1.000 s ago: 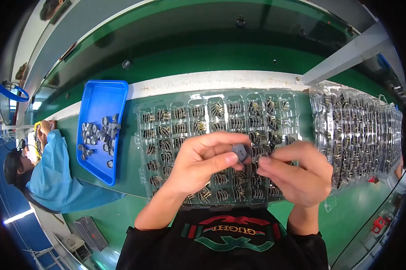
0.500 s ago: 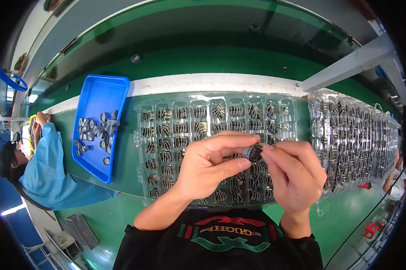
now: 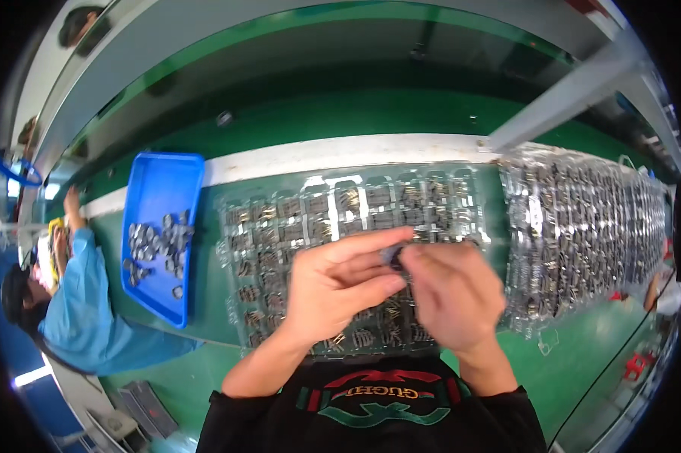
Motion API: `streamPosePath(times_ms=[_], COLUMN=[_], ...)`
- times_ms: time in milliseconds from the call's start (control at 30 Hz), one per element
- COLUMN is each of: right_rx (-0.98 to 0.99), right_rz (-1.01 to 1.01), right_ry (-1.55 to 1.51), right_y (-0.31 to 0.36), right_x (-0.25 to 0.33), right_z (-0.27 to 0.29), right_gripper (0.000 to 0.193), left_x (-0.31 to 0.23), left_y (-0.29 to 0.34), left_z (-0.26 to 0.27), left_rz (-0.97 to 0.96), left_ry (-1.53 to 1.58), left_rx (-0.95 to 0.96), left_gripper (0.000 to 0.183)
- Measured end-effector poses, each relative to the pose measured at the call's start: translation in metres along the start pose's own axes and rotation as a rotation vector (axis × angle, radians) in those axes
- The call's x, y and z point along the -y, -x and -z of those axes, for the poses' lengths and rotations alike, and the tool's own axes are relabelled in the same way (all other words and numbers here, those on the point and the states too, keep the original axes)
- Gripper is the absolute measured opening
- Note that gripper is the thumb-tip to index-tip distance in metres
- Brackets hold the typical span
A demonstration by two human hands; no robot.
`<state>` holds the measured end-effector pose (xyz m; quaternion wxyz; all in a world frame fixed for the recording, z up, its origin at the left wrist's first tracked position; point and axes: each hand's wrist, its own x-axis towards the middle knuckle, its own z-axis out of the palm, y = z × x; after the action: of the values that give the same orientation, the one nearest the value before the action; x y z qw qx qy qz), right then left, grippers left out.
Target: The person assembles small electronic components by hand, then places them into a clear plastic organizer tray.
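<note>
Above a clear plastic tray, my left hand pinches a small round grey part between thumb and fingers. The part had a dark, ridged-looking inner face in the earlier frame; now it is blurred and mostly covered by fingers. My right hand meets it from the other side, thumb and fingertips pressed together at its edge. Whatever those fingertips grip, if anything, is hidden. Many small dark discs with brassy pins stand in rows in the tray's pockets under both hands.
A blue tray with loose grey round parts lies to the left. More filled clear trays are at the right, below a grey metal post. A co-worker in a blue smock sits at far left. A white ledge runs behind.
The view has shifted slightly. Both hands sit a little further left, and the right hand has turned and closed in over the round part, hiding more of it.
</note>
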<state>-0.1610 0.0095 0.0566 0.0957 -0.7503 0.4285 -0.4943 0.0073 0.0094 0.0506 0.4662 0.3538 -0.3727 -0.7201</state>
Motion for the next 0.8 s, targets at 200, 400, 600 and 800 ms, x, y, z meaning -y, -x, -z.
streamPosePath(times_ms=[200, 400, 600, 800], right_rx=[0.183, 0.14, 0.266, 0.217], right_rz=[-0.327, -0.347, -0.341, -0.384], right_ry=[-0.097, 0.61, 0.773, 0.682], right_y=[0.013, 0.015, 0.005, 0.012], right_x=[-0.025, -0.088, -0.109, -0.107], right_z=[0.017, 0.035, 0.016, 0.015], right_gripper=[0.031, 0.018, 0.006, 0.012], left_x=[-0.016, -0.041, -0.032, -0.027], left_y=[-0.032, -0.175, -0.294, -0.313], left_z=[0.041, 0.095, 0.135, 0.171], left_rz=[-0.047, -0.174, -0.218, -0.479], left_ry=[-0.387, -0.697, -1.087, -1.369], left_rx=[-0.195, -0.248, -0.472, -0.551], left_gripper=[0.024, 0.031, 0.027, 0.034])
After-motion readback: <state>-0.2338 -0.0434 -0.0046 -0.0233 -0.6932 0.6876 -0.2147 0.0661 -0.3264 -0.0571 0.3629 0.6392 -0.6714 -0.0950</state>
